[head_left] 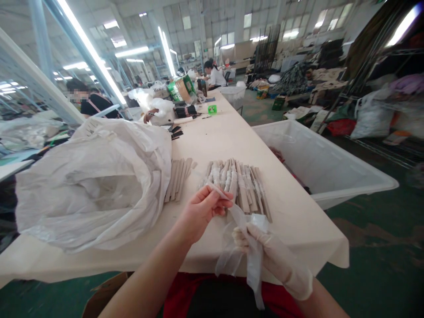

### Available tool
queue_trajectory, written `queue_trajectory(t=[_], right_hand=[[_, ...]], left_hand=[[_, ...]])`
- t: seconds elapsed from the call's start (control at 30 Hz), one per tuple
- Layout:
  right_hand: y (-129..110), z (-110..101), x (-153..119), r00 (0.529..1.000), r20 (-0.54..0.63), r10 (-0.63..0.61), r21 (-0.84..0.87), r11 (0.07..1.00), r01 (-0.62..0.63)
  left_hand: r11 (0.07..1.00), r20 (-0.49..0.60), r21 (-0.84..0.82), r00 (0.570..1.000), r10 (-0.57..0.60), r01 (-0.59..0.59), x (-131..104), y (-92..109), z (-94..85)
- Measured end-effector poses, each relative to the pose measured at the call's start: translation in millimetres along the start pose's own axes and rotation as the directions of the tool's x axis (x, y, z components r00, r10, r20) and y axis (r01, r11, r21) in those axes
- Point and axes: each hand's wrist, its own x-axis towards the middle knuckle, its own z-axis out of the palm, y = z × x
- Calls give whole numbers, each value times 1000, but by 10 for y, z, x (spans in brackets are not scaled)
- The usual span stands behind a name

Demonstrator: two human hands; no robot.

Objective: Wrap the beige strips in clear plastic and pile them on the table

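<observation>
Between the fingers [212, 199], the strip [255, 265] looks like thin, translucent plastic, faintly glossy and creased. The glove [283, 258] over the right fingers is matt and wrinkled at the wrist; rubber or cloth, it is hard to tell. Just ahead of the fingertips, the bundles [244, 192] look matt, roughened by crinkled, shiny plastic wraps [228, 176]. Left of those fingers, the slats [177, 176] are flat and matt. Farther left, the sack [82, 154] is heavily creased with a soft sheen, like woven plastic. Beneath the fingers, the table cover [195, 260] is smooth, matt and cloth-like. Well to their right, the bin [331, 159] is smooth, dully glossy plastic.
</observation>
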Motion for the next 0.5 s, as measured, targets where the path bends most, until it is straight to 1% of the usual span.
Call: queue_trajectory(t=[0.03,0.07,0.1,0.13,0.17,0.2,0.23,0.27,0.3,0.33,0.37,0.43,0.5], right_hand=[[-17,-31,11,1000,4,-4,-10,1000,4],[-31,-58,18,1000,0,-17,-38,999,17],[-42,-77,18,999,-12,-44,-80,996,43],[-48,-86,13,997,-19,-77,-125,989,74],[-51,-83,2,994,-22,-104,-163,982,100],[-50,-66,-14,993,-14,-118,-189,975,113],[-45,-37,-33,993,3,-117,-200,973,115],[-39,4,-53,994,24,-104,-198,974,106],[-33,52,-74,995,48,-88,-184,978,96],[-28,104,-92,994,67,-85,-170,981,95],[-25,156,-108,992,76,-97,-163,981,109],[-28,248,-130,988,87,-126,-173,975,140],[-32,309,-144,989,113,-99,-220,968,122]], left_hand=[[990,-1,82,993,116,-116,-40,79,-24],[947,23,210,969,245,-245,-81,148,-48],[853,88,367,926,367,-373,-121,203,-66],[705,196,518,869,454,-485,-156,236,-77],[520,324,636,809,490,-570,-184,246,-79],[332,444,707,757,480,-625,-204,233,-73],[172,534,736,717,447,-655,-215,198,-61],[57,591,741,690,418,-669,-219,149,-45],[-13,621,740,675,399,-673,-217,91,-29],[-49,635,737,665,393,-674,-211,32,-15],[-60,641,733,658,394,-678,-202,-22,-7],[-49,645,722,645,410,-690,-175,-107,-7],[-21,632,722,646,428,-692,-141,-161,-25]])
